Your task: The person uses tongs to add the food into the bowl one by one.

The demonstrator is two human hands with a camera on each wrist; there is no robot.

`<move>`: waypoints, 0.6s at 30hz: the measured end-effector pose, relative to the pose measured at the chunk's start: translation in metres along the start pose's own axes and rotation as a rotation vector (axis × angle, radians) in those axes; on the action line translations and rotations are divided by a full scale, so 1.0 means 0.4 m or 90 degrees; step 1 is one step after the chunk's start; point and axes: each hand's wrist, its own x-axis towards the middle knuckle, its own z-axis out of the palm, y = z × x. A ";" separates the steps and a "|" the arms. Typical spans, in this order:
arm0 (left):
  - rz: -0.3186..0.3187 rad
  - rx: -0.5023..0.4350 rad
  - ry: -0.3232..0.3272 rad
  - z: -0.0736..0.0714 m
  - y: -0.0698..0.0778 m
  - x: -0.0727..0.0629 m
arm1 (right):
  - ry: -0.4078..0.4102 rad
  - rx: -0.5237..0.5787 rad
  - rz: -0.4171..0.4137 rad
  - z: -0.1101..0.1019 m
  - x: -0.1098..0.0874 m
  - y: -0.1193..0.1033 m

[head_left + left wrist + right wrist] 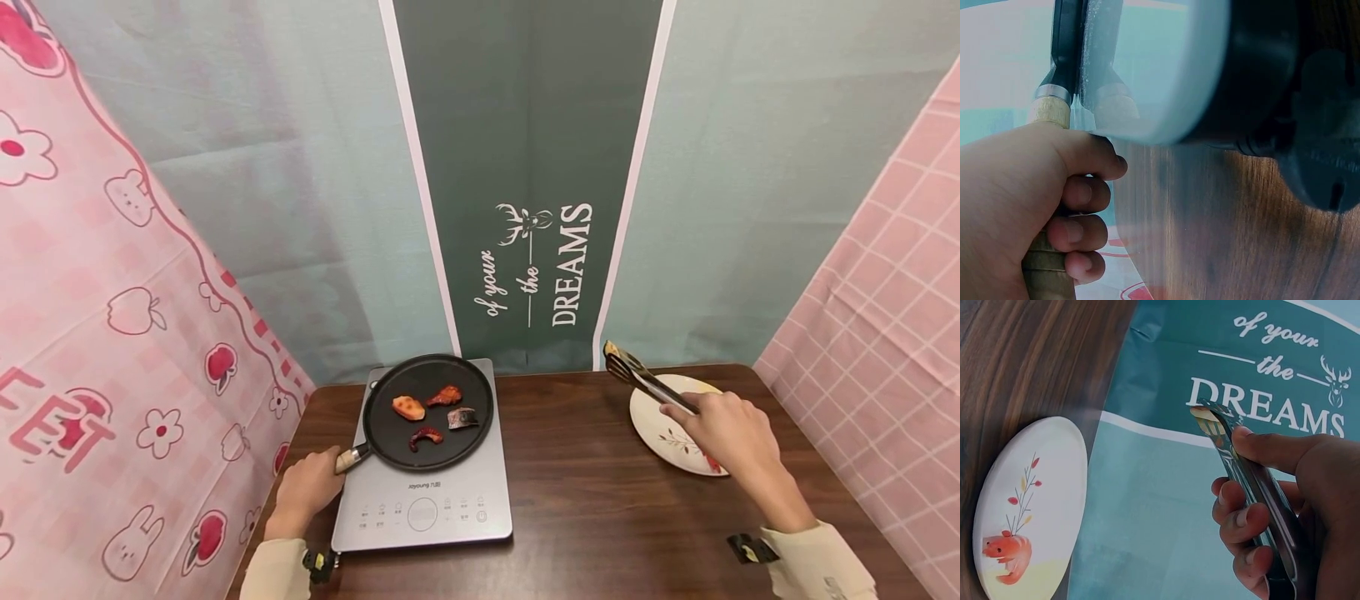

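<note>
My left hand (pixel 307 483) grips the wooden handle (pixel 1047 278) of a flat black frying pan (pixel 431 372), which sits on a silver induction cooker (pixel 465 479). In the pan lie a chicken drumstick (pixel 445 396), a piece of fish with dark skin (pixel 462 418), an orange-yellow piece with dark spots (pixel 408 407) and a dark red curled piece (pixel 426 437). My right hand (pixel 727 429) holds metal tongs (pixel 652 385) above a white plate (pixel 652 429). Between the tongs' tips is a small yellowish piece (pixel 1205 417), partly hidden. An orange-red shrimp (pixel 1015 553) rests on the plate.
All of this stands on a dark brown wooden table (pixel 573 500). A green printed cloth (pixel 525 125) hangs behind it. Pink cloths hang along the left (pixel 172 375) and right (pixel 877 333) sides. Bare tabletop lies between cooker and plate.
</note>
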 end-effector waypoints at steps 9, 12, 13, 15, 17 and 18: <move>0.002 0.002 0.006 0.004 -0.002 0.002 | 0.020 -0.001 -0.014 0.003 0.013 -0.028; 0.003 0.003 0.006 0.005 -0.003 0.002 | 0.020 0.004 -0.015 0.005 0.019 -0.040; 0.005 0.005 0.008 0.006 -0.004 0.002 | 0.019 0.006 -0.016 0.005 0.021 -0.044; 0.007 0.006 0.009 0.005 -0.005 0.002 | 0.017 0.009 -0.015 0.007 0.025 -0.053; 0.008 0.009 0.010 0.005 -0.005 0.001 | 0.015 0.013 -0.015 0.008 0.028 -0.062; 0.009 0.010 0.011 0.006 -0.006 0.002 | 0.017 0.014 -0.016 0.008 0.029 -0.066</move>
